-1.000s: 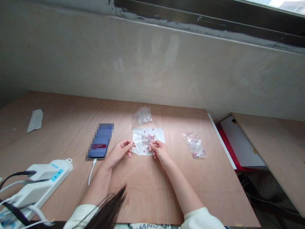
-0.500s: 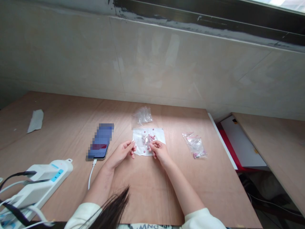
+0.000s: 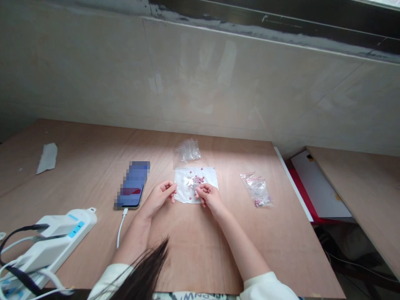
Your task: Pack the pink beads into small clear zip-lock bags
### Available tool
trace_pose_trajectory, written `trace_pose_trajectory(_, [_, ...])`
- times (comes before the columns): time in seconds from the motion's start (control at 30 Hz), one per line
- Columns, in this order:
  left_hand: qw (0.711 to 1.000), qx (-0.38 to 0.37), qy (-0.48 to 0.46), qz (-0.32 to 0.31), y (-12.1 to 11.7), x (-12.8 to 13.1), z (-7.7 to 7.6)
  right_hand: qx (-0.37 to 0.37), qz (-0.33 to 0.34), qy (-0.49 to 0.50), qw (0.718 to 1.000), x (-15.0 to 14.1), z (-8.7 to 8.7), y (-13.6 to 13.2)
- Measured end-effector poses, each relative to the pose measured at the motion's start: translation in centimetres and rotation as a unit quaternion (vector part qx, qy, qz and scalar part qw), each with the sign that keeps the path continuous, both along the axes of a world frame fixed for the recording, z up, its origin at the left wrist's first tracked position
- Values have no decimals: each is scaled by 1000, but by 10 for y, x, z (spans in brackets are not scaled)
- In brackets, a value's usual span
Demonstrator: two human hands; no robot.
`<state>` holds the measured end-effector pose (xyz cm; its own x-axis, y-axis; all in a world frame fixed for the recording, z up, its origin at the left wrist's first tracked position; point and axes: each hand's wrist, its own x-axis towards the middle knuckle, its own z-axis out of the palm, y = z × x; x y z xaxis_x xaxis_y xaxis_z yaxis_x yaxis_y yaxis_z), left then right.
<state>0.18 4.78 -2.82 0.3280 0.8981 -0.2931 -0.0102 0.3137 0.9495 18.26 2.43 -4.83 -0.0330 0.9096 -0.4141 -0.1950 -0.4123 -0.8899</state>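
Observation:
My right hand [image 3: 210, 196] pinches a small clear plastic bag [image 3: 190, 182] above a white sheet of paper [image 3: 208, 176]. My left hand [image 3: 159, 196] is at the sheet's left edge, its fingertips pinched together; whether they hold the bag's edge is too hard to see. Small pink beads [image 3: 199, 180] lie scattered on the sheet, with a cluster close behind the bag. A clear zip bag with a red seal [image 3: 256, 189] holds pink beads to the right. Another clear bag [image 3: 186, 151] lies flat beyond the sheet.
All this is on a plywood table [image 3: 78, 166]. A smartphone [image 3: 133, 184] with a white cable lies left of my left hand, and a white power strip [image 3: 62, 235] with plugged-in cords sits at the front left. A grey cloth [image 3: 47, 158] lies far left.
Both hands stay over the sheet's near edge, with only slight finger shifts. The whole view has tilted slightly. The beads and bags on the table have not visibly moved.

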Motion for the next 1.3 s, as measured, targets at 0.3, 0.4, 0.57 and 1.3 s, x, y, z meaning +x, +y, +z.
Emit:
trace_pose_trajectory(0.3, [999, -22, -47, -3, -6, -1, 3, -10, -8, 18, 1000, 2, 3, 1])
trace_pose_trajectory(0.4, [998, -38, -47, 0, -6, -2, 5, -16, -8, 36, 999, 4, 3, 1])
trace_pose_trajectory(0.57, [996, -32, -83, 15, -4, -4, 2, -30, 61, 149, 987, 10, 14, 4])
trace_pose_trajectory(1.3, [992, 77, 97, 23, -16, 10, 7, 49, 96, -57, 993, -16, 39, -6])
